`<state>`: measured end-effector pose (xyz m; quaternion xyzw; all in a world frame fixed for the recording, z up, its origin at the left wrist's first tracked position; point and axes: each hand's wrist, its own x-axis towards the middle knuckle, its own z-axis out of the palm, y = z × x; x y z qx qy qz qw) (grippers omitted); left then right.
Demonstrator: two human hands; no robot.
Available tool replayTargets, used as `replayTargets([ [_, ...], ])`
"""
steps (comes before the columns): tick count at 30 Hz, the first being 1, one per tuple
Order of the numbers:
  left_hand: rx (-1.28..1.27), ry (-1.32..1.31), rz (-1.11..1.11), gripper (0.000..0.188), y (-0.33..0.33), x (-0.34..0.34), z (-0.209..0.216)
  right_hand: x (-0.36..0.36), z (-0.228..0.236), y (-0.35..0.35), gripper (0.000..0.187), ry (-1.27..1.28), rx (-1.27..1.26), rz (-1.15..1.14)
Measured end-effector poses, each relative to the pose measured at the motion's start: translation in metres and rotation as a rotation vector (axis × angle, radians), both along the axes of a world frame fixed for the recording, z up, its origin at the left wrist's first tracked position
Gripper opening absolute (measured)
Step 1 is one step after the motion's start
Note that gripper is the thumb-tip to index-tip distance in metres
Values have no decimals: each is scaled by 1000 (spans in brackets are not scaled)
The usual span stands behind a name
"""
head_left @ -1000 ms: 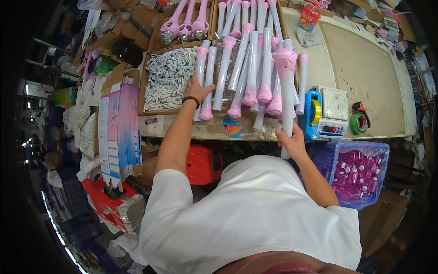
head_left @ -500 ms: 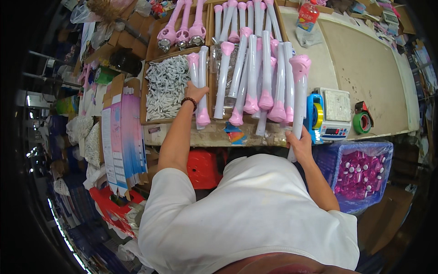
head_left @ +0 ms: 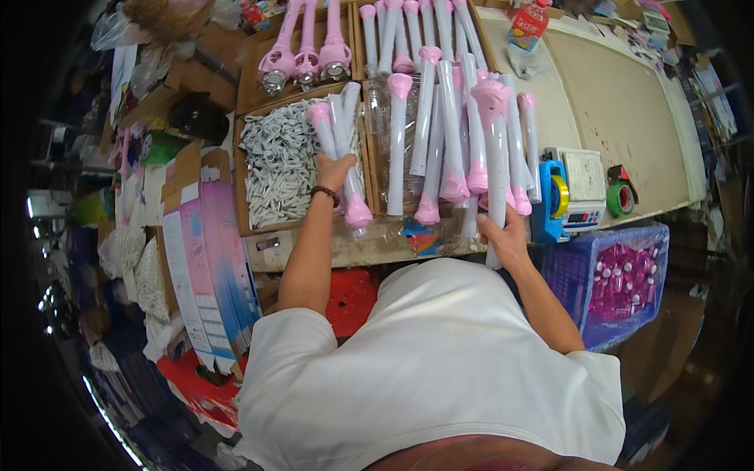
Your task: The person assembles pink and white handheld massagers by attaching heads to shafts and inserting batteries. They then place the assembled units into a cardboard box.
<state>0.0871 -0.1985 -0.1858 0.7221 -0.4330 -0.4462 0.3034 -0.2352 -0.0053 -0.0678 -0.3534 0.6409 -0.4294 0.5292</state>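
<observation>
Print is showing on the flattened cartons [head_left: 200, 259] at the left, across pink, white and blue panels; most of it is reading too small from where I am standing. A red-labelled bottle [head_left: 528, 27] is bearing pale lettering at the back. The scale [head_left: 584, 180] is displaying figures on its front panel.

The left hand [head_left: 335, 171] is grasping a cluster of white tubes [head_left: 342, 135] with pink ends, slanting over the right side of the tray of small white pieces [head_left: 275, 141]. Its fingers are partly hiding behind the shafts, so I am not certain of the tube count, nor whether the cluster is resting or lifted.

The right hand [head_left: 505, 235] is closing around the lower shaft of a pink-headed tube [head_left: 496, 161], which is standing out before the pile of similar tubes [head_left: 454, 190] and covering part of it. The pink wands [head_left: 306, 59] behind are running out of view at the top.

The right hand is working at the bench's front edge [head_left: 338, 255], just beside the blue tape dispenser [head_left: 552, 224]. Bench surface [head_left: 628, 102] is extending behind and right of the scale. Below, a blue crate [head_left: 561, 290] is standing near the right forearm.
</observation>
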Motion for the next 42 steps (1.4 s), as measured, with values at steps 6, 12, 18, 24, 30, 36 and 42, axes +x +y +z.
replayTargets([
  [6,-29,508,72,48,0,12,47,7,-1,3,39,3,20,-76],
  [12,170,1092,-171,62,5,1,59,13,-1,6,39,-35,0,-139],
  [18,173,1233,-123,76,22,-46,73,11,5,12,33,-19,1,-205],
  [24,206,1311,-146,78,28,-63,81,1,3,19,28,-47,-16,-235],
  [30,192,1307,-235,75,37,-63,76,2,0,24,25,-59,-13,-298],
  [36,190,1322,-259,72,50,-37,58,-19,74,-34,30,160,-418,-46],
  [42,50,1091,-212,58,78,-31,39,37,41,-42,46,75,-291,33],
])
